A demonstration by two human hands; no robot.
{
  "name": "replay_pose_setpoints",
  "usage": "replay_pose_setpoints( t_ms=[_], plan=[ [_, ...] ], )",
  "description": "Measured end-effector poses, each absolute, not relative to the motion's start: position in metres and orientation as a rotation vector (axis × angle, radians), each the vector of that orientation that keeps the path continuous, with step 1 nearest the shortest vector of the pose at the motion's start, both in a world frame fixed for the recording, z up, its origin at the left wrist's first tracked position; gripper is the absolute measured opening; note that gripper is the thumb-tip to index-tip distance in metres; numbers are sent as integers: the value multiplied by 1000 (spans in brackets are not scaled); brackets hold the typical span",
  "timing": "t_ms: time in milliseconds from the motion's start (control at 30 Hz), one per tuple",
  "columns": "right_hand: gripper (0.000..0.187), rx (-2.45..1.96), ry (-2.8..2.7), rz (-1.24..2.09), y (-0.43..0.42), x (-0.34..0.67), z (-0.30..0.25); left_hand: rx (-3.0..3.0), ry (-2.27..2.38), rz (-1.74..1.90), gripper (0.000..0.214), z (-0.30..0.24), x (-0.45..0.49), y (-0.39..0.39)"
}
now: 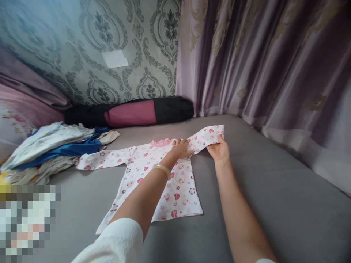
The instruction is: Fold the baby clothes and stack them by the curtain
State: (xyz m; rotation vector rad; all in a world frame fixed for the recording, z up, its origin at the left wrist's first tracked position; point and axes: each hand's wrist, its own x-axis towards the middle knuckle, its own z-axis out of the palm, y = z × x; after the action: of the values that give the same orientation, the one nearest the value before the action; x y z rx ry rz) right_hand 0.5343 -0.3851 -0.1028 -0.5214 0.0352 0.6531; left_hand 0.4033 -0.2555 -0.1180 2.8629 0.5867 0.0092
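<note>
A small white long-sleeved shirt (179, 190) with pink hearts, flowers and a pink collar lies spread on the grey sheet. My left hand (181, 148) rests on it near the right-hand shoulder, fingers apart and lying flat. With thumb on top and fingers underneath, my right hand (220, 149) grips the end of the right-hand sleeve. That sleeve stretches out to the right and slightly away from me. The other sleeve lies straight out to the left, its cuff close to a heap of clothes (55, 146).
A long black and pink bag (131, 112) lies along the patterned wall (137, 44). Purple curtains (246, 65) hang at the right. Pink floral bedding (19, 106) sits at the far left. The grey sheet (263, 190) extends right of the shirt. The lower left corner is pixelated.
</note>
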Motion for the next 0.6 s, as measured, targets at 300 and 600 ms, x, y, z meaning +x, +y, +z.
replay_pose_setpoints(
  t_ms=[300,600],
  plan=[
    [26,-577,-35,662,-378,530,-107,2589,527,197,68,-135,393,-244],
    [23,-586,4,661,-366,515,-89,1906,766,689,50,-144,292,-201]
  ],
)
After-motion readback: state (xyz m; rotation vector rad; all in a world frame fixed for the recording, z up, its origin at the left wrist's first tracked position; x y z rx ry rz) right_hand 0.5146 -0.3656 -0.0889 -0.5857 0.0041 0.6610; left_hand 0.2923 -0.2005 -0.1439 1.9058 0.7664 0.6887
